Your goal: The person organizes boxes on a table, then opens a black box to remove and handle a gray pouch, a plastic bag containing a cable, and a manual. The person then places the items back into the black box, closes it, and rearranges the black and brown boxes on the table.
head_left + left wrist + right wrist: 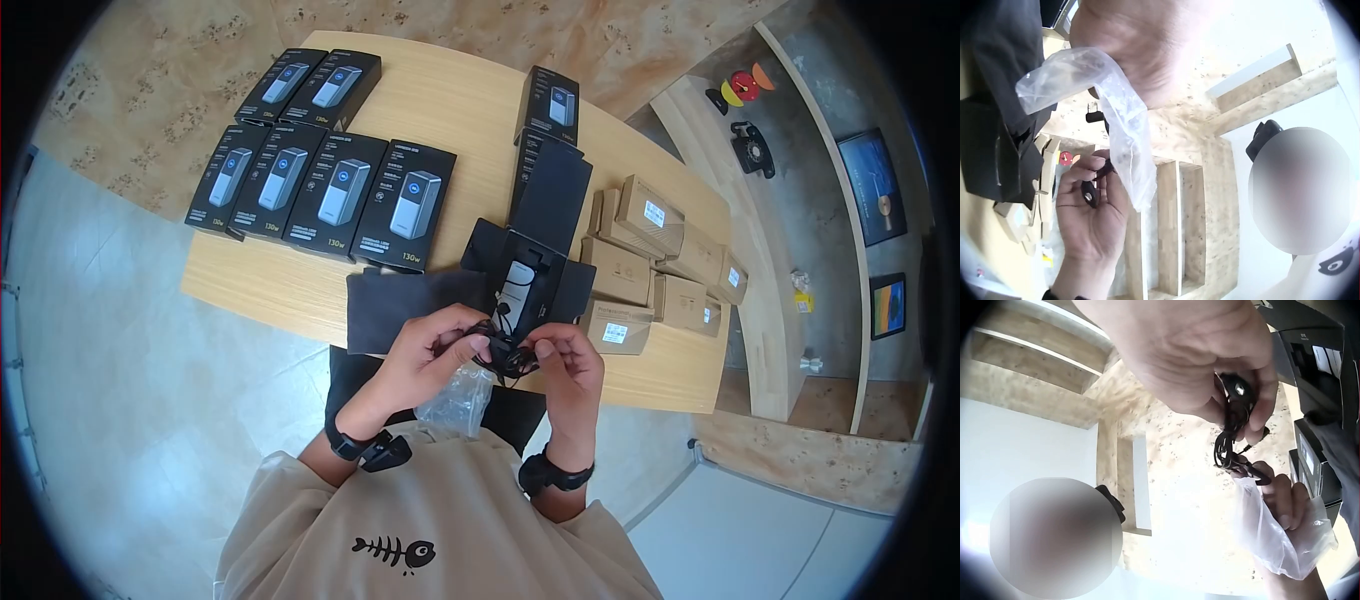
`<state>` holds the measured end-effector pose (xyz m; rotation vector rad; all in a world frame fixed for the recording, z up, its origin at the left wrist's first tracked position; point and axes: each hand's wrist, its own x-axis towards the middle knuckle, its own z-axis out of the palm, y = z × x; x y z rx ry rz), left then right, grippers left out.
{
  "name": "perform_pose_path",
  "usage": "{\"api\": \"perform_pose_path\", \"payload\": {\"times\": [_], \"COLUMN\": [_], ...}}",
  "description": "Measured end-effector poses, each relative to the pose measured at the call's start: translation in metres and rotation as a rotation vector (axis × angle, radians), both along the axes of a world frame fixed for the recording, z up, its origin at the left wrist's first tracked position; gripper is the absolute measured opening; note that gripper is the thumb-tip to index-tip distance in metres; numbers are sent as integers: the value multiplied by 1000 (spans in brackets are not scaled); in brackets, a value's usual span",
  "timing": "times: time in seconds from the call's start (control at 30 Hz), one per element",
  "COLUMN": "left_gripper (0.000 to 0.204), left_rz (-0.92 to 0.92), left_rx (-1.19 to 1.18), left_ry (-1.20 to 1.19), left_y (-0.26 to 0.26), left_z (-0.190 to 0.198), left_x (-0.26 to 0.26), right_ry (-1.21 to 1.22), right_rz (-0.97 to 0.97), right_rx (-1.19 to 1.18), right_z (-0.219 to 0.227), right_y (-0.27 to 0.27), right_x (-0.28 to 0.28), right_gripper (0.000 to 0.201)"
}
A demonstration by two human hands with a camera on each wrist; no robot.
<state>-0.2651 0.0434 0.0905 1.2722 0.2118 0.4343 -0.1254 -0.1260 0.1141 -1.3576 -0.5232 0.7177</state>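
Observation:
Both hands hold a coiled thin black cable (508, 350) in front of the body. My left hand (432, 350) pinches one side of the coil, and a crumpled clear plastic bag (455, 402) hangs from that same hand. On the other side my right hand (572, 368) grips the cable between thumb and fingers. A small black oval piece (1239, 389) on the cable shows at the right fingers in the right wrist view. Just beyond the hands stands an opened black box (553, 195), flaps spread, with a silver-white device (516, 285) inside.
A dark cloth pouch (405, 310) lies at the table's near edge. Several black power bank boxes (340, 190) stand at the left, and another (552, 105) stands behind the opened one. Brown cardboard boxes (618, 275) are stacked at the right of the wooden table (440, 90).

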Motion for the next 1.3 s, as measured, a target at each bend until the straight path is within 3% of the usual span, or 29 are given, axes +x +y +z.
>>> {"api": "perform_pose_path", "payload": {"times": [0.1, 0.27, 0.4, 0.47, 0.6, 0.77, 0.9, 0.97, 1.07, 1.3], "left_gripper": [16, 13, 11, 16, 11, 12, 11, 11, 13, 14], "left_rz": [-32, -113, -159, -211, -160, -94, -52, 17, 105, 184], "left_rx": [-9, 80, 188, 202, 195, 66, 60, 216, 301, 249], "left_ry": [-24, -55, -81, -145, -106, -46, -5, 202, 197, 184], "left_y": [0, 1, 4, 3, 3, 3, 2, 2, -2, -7], "left_z": [-2, 13, 13, 6, 13, 6, 5, 5, -1, 7], "left_x": [-1, -3, -3, -3, -4, -7, -4, -3, 0, 4], "right_ry": [-42, -7, 51, 183, 231, 293, 197, 114, 49, -44], "right_rz": [0, -2, 54, 221, 317, 90, 2, -54, -73, -43], "right_rx": [-61, 62, -42, -78, -110, 7, -4, 12, 11, 42], "right_z": [1, 2, 7, 12, -5, 3, 2, -1, -1, 1], "right_y": [3, 7, 9, 10, 0, -1, -1, 1, 2, 3], "right_x": [-2, -1, -1, 0, 2, 3, 1, 1, 1, -3], "right_gripper": [17, 40, 42, 42, 33, 7, 7, 6, 11, 23]}}
